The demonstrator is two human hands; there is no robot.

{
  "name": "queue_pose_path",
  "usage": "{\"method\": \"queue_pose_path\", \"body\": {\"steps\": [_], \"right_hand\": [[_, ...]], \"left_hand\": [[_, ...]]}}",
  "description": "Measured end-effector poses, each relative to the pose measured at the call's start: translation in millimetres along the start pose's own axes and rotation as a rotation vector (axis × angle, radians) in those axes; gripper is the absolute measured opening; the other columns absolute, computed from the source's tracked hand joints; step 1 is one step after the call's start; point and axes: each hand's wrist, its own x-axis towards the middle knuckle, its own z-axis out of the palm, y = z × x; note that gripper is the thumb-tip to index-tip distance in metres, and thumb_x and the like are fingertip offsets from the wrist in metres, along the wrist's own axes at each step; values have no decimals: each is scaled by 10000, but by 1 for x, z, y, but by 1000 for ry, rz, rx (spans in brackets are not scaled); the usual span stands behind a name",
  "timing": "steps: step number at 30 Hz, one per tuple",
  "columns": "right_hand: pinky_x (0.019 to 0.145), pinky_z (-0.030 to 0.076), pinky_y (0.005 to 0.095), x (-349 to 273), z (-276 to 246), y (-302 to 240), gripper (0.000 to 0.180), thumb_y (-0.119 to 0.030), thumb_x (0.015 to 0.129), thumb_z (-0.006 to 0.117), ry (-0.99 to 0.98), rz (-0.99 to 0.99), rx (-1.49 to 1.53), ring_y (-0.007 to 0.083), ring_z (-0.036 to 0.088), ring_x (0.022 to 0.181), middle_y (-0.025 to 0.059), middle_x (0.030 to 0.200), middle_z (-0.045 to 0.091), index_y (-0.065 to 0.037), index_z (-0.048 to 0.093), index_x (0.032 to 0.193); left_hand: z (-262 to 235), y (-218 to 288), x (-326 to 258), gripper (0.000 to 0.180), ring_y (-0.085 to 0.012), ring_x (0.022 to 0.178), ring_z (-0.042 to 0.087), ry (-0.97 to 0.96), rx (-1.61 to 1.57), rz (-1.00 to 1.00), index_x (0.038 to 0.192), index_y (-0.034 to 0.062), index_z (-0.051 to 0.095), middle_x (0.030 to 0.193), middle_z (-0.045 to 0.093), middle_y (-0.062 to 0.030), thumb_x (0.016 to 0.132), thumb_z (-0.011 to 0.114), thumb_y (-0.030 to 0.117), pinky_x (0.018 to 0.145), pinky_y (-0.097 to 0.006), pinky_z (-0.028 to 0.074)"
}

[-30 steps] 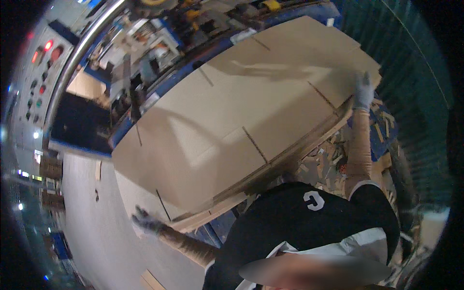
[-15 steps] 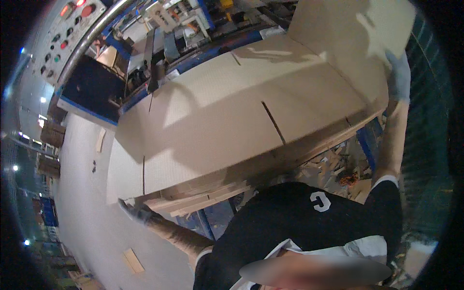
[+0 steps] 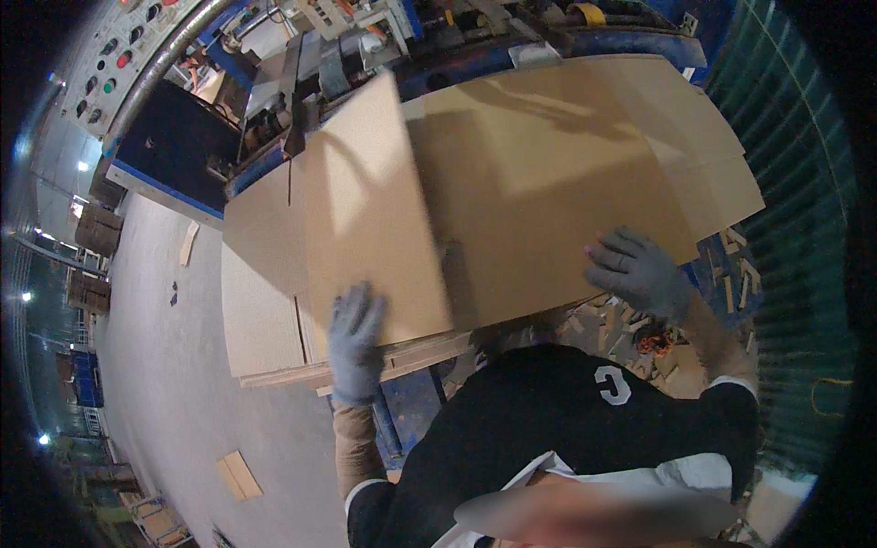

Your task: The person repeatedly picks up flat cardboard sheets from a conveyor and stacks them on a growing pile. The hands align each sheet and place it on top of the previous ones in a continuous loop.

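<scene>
A stack of cardboard sheets (image 3: 274, 301) lies on a blue stand (image 3: 416, 402), whose legs show under the stack's near edge. The top sheet (image 3: 512, 183) lies folded over the stack. On the grey floor (image 3: 155, 384) lies a cardboard scrap (image 3: 238, 475), with more offcuts (image 3: 731, 265) at right.

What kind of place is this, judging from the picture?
Probably a factory floor where cardboard is cut or folded. Gloved hands press large cardboard sheets stacked before a blue machine, a panel of coloured buttons stands at upper left, and offcuts lie on the concrete floor.
</scene>
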Motion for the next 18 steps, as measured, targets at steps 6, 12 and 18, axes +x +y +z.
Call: {"method": "queue_pose_path", "body": {"steps": [6,12,18], "right_hand": [[1030,370,484,17,17,24,382,-407,847,545,23,-104,23,311,510,1202,111,1276,557,-177,584,1149],[1019,361,489,61,31,63,557,-541,832,531,103,-29,104,340,486,1199,127,1267,550,-77,586,1137],[1046,341,440,111,49,126,712,-635,852,434,135,-36,120,351,457,1228,148,1308,522,-45,545,1235]], "left_hand": [[8,0,19,524,-382,1274,433,-212,138,37,1290,169,541,1379,474,-158,772,552,91,1094,-525,269],[13,-28,44,576,-376,1292,409,-171,200,104,1325,146,501,1404,439,-167,759,608,119,1092,-529,268],[45,-76,113,634,-390,1292,399,71,123,114,1361,125,456,1411,423,-178,760,655,153,1093,-541,251]]}}
